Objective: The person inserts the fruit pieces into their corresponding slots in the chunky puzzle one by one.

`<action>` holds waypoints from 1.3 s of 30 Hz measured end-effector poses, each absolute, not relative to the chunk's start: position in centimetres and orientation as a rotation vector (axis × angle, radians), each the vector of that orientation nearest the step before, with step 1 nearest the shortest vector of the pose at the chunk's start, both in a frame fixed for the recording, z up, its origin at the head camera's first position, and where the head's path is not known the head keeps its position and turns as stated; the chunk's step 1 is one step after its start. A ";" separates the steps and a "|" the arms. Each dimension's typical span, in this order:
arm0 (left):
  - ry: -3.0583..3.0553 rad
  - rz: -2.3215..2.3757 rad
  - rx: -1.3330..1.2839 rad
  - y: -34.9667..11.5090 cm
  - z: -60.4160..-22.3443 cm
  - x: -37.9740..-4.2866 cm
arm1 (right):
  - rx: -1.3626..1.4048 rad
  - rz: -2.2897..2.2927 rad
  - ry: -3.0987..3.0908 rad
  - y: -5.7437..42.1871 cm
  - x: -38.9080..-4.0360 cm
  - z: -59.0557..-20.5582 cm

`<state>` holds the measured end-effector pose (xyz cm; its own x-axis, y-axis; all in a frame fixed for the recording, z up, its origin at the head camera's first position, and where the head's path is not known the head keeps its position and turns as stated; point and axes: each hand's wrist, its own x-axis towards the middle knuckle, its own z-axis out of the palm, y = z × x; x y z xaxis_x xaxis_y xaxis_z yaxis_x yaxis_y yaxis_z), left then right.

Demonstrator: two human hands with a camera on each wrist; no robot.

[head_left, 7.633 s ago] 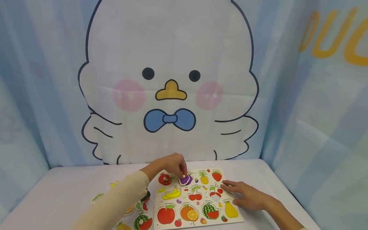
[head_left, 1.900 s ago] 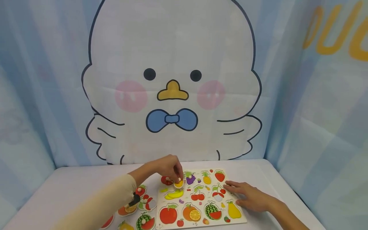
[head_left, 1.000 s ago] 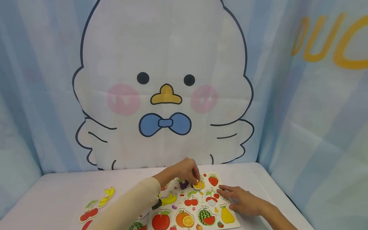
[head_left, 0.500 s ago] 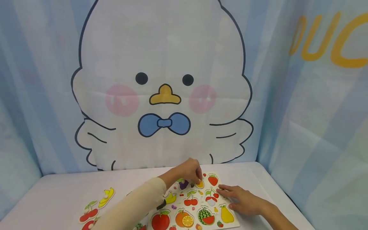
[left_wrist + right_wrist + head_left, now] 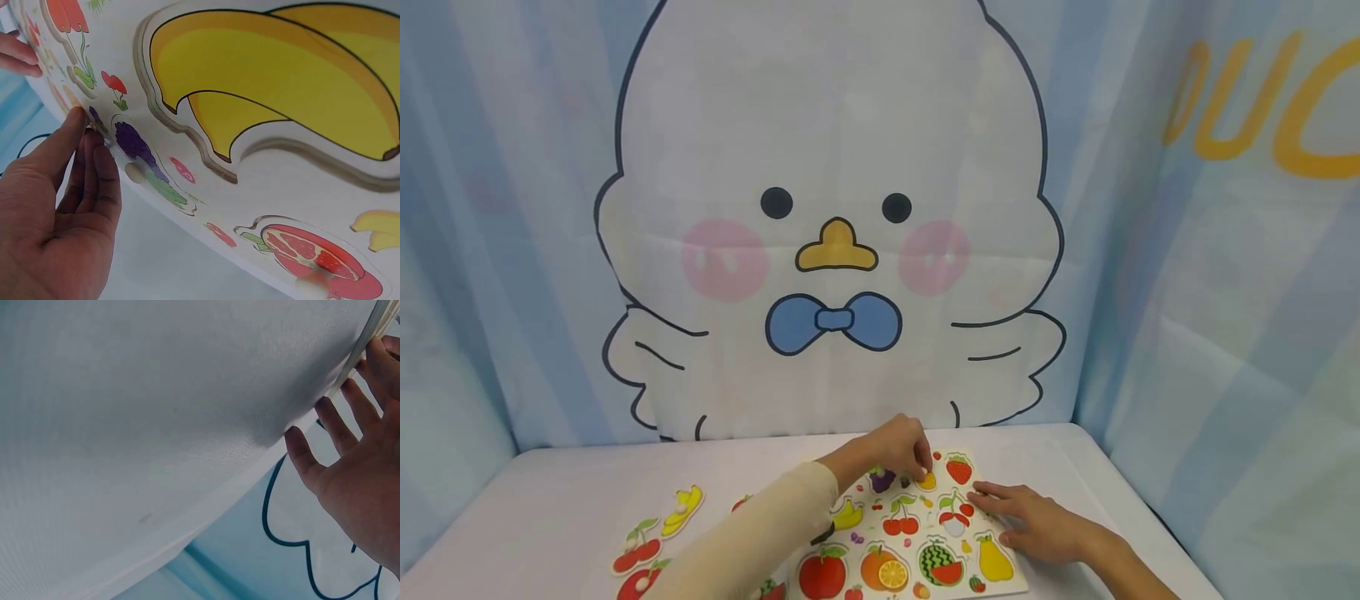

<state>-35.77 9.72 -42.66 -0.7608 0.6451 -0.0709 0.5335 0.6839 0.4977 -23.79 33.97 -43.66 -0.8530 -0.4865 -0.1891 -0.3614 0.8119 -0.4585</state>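
Note:
A white fruit puzzle board [image 5: 871,561] lies on the table, printed with several fruits. Over its pineapple spot in the back row, my left hand [image 5: 906,450] pinches a yellow pineapple puzzle piece [image 5: 928,481], mostly hidden behind the fingers. In the left wrist view, the left hand's [image 5: 59,212] thumb and fingers meet at the board, beside a knobbed grape piece [image 5: 140,150] lying in its spot. A knobbed pomegranate piece [image 5: 281,240] sits farther along that row. My right hand [image 5: 1037,523] rests at the board's right edge, fingers extended and touching it [image 5: 369,456].
Left of the board lie loose pieces: a banana piece [image 5: 682,512], a cherry piece [image 5: 637,550], a red piece with a leaf [image 5: 638,582] and a watermelon piece [image 5: 772,591]. My left sleeve [image 5: 760,533] hides part of that area. A printed curtain [image 5: 842,375] stands behind the table.
Earlier my left hand held the grape piece at its spot; that piece now lies there. The hand then brought the yellow piece rightward past the grapes to the pineapple spot. The right hand stays put.

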 end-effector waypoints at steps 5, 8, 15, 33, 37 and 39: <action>2.646 0.667 0.952 9.6 -42.6 -36.0 | -0.644 -0.597 2.697 33.9 -23.8 -43.6; 2.629 0.645 0.980 9.4 -42.2 -36.2 | -0.643 -0.588 2.695 33.9 -23.7 -43.6; 2.577 0.625 1.148 7.9 -40.8 -36.9 | -0.646 -0.589 2.688 33.6 -23.7 -43.4; 2.508 0.691 1.121 1.1 -39.7 -36.3 | -0.568 -0.607 2.682 33.4 -23.3 -43.2; 2.510 0.695 1.116 -0.7 -39.9 -35.9 | -0.575 -0.628 2.671 33.5 -23.3 -43.2; 2.512 0.697 1.110 -1.6 -40.0 -35.7 | -0.587 -0.632 2.669 33.5 -23.3 -43.2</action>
<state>-35.69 -1.63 -40.02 -0.6533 0.7528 -0.0810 0.6033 0.5822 0.5450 -23.33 33.48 -43.22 -0.8586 -0.4618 -0.2227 -0.3128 0.8160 -0.4861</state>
